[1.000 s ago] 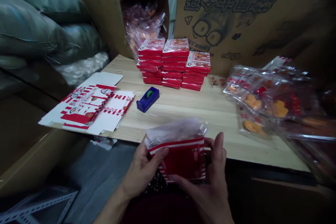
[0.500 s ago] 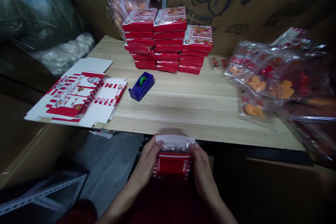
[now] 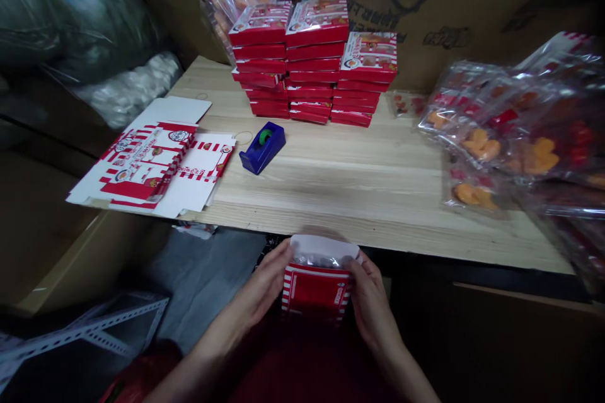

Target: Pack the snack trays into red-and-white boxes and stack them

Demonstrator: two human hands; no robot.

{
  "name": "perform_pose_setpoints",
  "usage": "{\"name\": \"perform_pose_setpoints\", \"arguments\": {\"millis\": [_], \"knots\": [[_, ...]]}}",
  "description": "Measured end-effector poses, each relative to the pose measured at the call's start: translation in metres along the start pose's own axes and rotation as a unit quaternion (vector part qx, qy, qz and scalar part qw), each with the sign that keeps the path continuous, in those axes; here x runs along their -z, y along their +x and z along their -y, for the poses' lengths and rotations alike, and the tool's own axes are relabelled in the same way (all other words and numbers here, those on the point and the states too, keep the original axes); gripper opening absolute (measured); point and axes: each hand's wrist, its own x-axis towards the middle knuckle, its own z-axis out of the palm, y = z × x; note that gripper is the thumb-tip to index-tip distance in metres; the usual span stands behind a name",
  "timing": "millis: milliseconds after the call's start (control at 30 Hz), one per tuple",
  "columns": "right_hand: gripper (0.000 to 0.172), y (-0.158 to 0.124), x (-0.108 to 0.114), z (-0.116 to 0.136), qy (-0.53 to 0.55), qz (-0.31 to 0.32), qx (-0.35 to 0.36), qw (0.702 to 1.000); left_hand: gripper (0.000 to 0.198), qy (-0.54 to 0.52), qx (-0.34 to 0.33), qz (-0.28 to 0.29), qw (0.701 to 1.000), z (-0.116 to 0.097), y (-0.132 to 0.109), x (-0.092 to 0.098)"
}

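Note:
I hold a small red and white striped box [image 3: 316,289] upright in my lap, just below the table's front edge. Its white top flap stands open and a clear plastic bag shows inside the opening. My left hand [image 3: 265,286] grips the box's left side, fingers closed round it. My right hand [image 3: 371,296] grips its right side, with the fingertips at the top corner. Both forearms reach up from the bottom of the view.
On the wooden table [image 3: 359,182] stand three stacks of closed red boxes [image 3: 314,63], a blue tape dispenser [image 3: 263,147], flat unfolded box blanks [image 3: 151,164] at the left and bags of orange and red toys [image 3: 510,138] at the right. Large cardboard cartons [image 3: 454,6] stand behind.
The plastic bag that bulged above the box a second ago now sits down inside it. Both hands brought the box lower and nearer my body, and the view tilted downward.

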Motion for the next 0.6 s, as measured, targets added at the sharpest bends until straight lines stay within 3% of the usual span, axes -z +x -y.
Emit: {"name": "perform_pose_setpoints", "arguments": {"millis": [100,267,467,600], "knots": [[0.035,0.001,0.005,0.000,-0.015,0.010,0.004,1.000,0.034,-0.059,0.020,-0.004,0.998,0.003,0.000,0.004],[0.040,0.001,0.005,-0.005,-0.057,0.008,0.013,0.998,0.025,-0.052,0.014,-0.129,0.990,0.008,0.004,0.004],[0.050,0.006,0.009,-0.002,0.004,0.100,-0.054,0.994,0.012,-0.006,-0.001,-0.113,0.994,-0.001,0.014,0.011],[0.038,0.012,0.011,0.003,0.014,0.099,-0.068,0.993,0.014,0.015,-0.005,-0.120,0.993,-0.003,0.019,0.004]]}}
